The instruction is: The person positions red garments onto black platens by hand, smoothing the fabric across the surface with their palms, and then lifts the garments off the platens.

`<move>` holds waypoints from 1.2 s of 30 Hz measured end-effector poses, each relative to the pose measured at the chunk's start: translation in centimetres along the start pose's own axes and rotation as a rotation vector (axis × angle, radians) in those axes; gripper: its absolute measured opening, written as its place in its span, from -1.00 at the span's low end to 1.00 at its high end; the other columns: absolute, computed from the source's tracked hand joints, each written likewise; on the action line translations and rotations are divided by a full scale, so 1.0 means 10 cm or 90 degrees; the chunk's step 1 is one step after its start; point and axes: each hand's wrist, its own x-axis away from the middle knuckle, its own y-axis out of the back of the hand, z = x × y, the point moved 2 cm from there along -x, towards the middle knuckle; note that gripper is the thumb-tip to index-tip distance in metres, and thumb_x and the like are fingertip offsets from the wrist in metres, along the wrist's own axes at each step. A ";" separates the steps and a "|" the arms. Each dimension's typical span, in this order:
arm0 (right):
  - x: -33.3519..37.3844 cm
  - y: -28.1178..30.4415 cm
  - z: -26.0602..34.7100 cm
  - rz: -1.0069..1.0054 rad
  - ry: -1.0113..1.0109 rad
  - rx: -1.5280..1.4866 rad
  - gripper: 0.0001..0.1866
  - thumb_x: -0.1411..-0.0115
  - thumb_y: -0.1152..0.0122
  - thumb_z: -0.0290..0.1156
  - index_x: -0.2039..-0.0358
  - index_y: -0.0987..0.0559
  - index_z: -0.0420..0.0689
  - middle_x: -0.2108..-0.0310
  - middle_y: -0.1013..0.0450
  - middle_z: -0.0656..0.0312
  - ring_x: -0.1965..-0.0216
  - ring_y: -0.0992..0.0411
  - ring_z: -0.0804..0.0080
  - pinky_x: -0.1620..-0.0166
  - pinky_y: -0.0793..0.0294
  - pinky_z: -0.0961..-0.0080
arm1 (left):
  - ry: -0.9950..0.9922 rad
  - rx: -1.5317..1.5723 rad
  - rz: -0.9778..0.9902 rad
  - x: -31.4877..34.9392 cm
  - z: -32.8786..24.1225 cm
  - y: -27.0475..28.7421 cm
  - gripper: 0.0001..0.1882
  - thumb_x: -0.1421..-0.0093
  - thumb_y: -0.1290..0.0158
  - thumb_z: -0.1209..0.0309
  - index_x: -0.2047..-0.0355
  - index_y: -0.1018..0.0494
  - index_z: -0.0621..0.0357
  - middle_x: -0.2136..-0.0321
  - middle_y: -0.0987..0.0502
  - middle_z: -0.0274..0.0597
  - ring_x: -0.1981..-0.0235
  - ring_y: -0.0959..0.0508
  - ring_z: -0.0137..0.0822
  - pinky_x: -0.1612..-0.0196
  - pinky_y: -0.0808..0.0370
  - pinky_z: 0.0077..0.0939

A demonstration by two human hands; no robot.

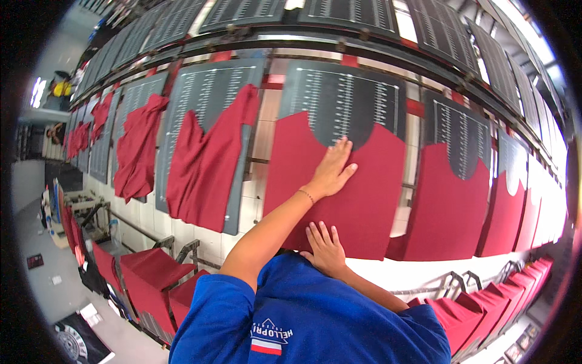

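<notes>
A dark red cut fabric panel (364, 194) with a scooped neckline lies smooth over a dark grey board (297, 85) marked with white scale lines. My left hand (332, 171) rests flat on the panel just below the neckline, fingertips at its edge, the thumb out to the side. Nearer to me, my right hand (327, 250) lies flat with fingers spread on the panel's lower part. Neither hand holds anything.
To the left, crumpled red panels (209, 164) lie loosely on neighbouring boards. Flat red panels (448, 206) cover boards on the right. A second row of grey boards (348, 15) runs behind a dark rail (291, 41). Red fabric (148, 273) hangs over lower boards nearer me.
</notes>
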 end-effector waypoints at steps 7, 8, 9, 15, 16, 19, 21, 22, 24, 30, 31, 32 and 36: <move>-1.27 0.04 0.88 0.023 0.001 -0.086 -0.14 -0.24 -0.04 0.27 -0.31 -0.36 -0.18 -0.34 -0.27 0.06 -0.44 -0.08 0.09 -0.44 0.10 -0.08 | 0.011 0.131 0.015 1.25 0.62 1.18 -0.56 -0.36 -0.04 0.27 -0.16 -0.45 0.24 -0.31 -0.31 0.14 -0.36 -0.29 0.03 -0.39 -0.22 -0.21; -1.41 0.05 0.96 -0.021 -0.028 -0.100 -0.15 -0.24 -0.07 0.24 -0.31 -0.36 -0.19 -0.33 -0.28 0.05 -0.43 -0.09 0.08 -0.44 0.09 -0.07 | 0.004 0.102 -0.027 1.51 0.86 1.42 -0.61 -0.33 -0.08 0.31 -0.09 -0.51 0.26 -0.24 -0.40 0.14 -0.31 -0.36 0.03 -0.36 -0.26 -0.20; -1.55 0.06 1.03 -0.067 -0.059 -0.112 -0.16 -0.23 -0.10 0.21 -0.30 -0.36 -0.19 -0.33 -0.28 0.04 -0.42 -0.10 0.08 -0.44 0.07 -0.07 | 0.035 0.069 -0.089 1.77 1.12 1.70 -0.63 -0.30 -0.10 0.33 -0.04 -0.51 0.28 -0.18 -0.45 0.10 -0.25 -0.40 0.04 -0.30 -0.31 -0.18; -2.16 -0.27 1.69 -0.333 -0.263 -0.082 -0.31 -0.20 -0.28 -0.07 -0.21 -0.39 -0.26 -0.17 -0.37 -0.11 -0.25 -0.28 0.00 -0.29 -0.15 -0.01 | 0.262 -0.200 -0.394 3.70 2.44 3.30 -0.79 -0.26 -0.10 0.39 0.20 -0.44 0.29 0.23 -0.48 0.09 0.16 -0.44 0.13 0.03 -0.36 -0.03; -2.24 -0.14 1.97 -0.341 -0.316 -0.076 -0.35 -0.20 -0.29 -0.09 -0.18 -0.41 -0.25 -0.10 -0.41 -0.11 -0.18 -0.34 0.01 -0.24 -0.20 0.00 | 0.334 -0.220 -0.379 4.02 2.63 3.36 -0.76 -0.25 -0.12 0.36 0.20 -0.43 0.29 0.25 -0.46 0.10 0.18 -0.43 0.14 0.06 -0.35 -0.01; -2.32 -0.15 2.57 -0.260 -0.472 -0.149 -0.48 -0.19 -0.32 -0.14 -0.04 -0.47 -0.22 0.13 -0.49 -0.02 0.05 -0.46 0.04 -0.08 -0.33 0.03 | 0.333 -0.194 -0.224 4.47 2.67 3.42 -0.65 -0.16 -0.23 0.23 0.25 -0.45 0.27 0.22 -0.44 0.09 0.14 -0.41 0.14 0.08 -0.34 0.00; -2.27 -0.25 2.85 -0.192 -0.536 -0.153 -0.63 -0.20 -0.32 -0.20 0.14 -0.49 -0.18 0.34 -0.51 0.08 0.26 -0.51 0.05 0.11 -0.41 0.07 | 0.274 -0.183 -0.153 4.56 2.61 3.35 -0.72 -0.17 -0.22 0.27 0.29 -0.47 0.23 0.19 -0.44 0.04 0.12 -0.40 0.09 0.07 -0.34 -0.03; -2.24 -0.35 2.90 -0.176 -0.526 -0.145 -0.65 -0.21 -0.31 -0.21 0.15 -0.48 -0.19 0.35 -0.51 0.07 0.26 -0.51 0.05 0.13 -0.42 0.08 | 0.238 -0.169 -0.147 4.59 2.63 3.29 -0.76 -0.17 -0.21 0.29 0.31 -0.48 0.21 0.17 -0.43 0.01 0.10 -0.40 0.06 0.06 -0.34 -0.04; -2.19 -0.53 2.88 -0.163 -0.510 -0.132 -0.68 -0.22 -0.28 -0.24 0.16 -0.47 -0.19 0.39 -0.50 0.05 0.27 -0.51 0.04 0.17 -0.44 0.10 | 0.228 -0.056 -0.182 4.58 2.70 3.38 -0.80 -0.28 -0.12 0.35 0.23 -0.44 0.23 0.27 -0.48 0.01 0.23 -0.48 0.05 0.15 -0.41 -0.10; -2.24 -0.28 2.78 -0.431 -0.614 -0.518 -0.78 -0.38 -0.12 -0.34 0.22 -0.43 -0.27 0.33 -0.60 -0.01 0.46 -0.58 0.18 0.29 -0.57 0.34 | 0.257 0.392 -0.266 4.22 3.08 4.13 -0.81 -0.44 0.05 0.33 0.16 -0.36 0.22 0.36 -0.45 -0.30 0.30 -0.42 -0.47 0.19 -0.42 -0.44; -2.24 -0.23 2.80 -0.370 -0.628 -0.418 -0.74 -0.35 -0.17 -0.29 0.22 -0.45 -0.25 0.32 -0.60 -0.02 0.41 -0.59 0.11 0.26 -0.56 0.28 | 0.220 0.400 -0.263 4.08 3.16 4.34 -0.82 -0.44 0.06 0.33 0.14 -0.37 0.22 0.31 -0.49 -0.29 0.28 -0.43 -0.46 0.16 -0.44 -0.45; -2.26 -0.19 2.82 -0.313 -0.638 -0.315 -0.70 -0.32 -0.23 -0.24 0.22 -0.47 -0.24 0.32 -0.60 -0.04 0.37 -0.59 0.05 0.23 -0.56 0.23 | 0.189 0.448 -0.334 3.93 3.20 4.57 -0.81 -0.44 0.07 0.34 0.11 -0.38 0.22 0.27 -0.53 -0.17 0.23 -0.49 -0.36 0.12 -0.45 -0.39; -2.12 -0.45 2.97 -0.171 -0.631 -0.132 -0.67 -0.25 -0.28 -0.19 0.25 -0.52 -0.23 0.34 -0.58 -0.10 0.27 -0.57 -0.09 0.18 -0.52 0.08 | 0.254 -0.366 -0.368 4.02 3.48 5.08 -0.55 -0.24 -0.18 0.24 -0.02 -0.38 0.26 0.04 -0.48 0.09 -0.02 -0.44 0.10 -0.01 -0.40 -0.02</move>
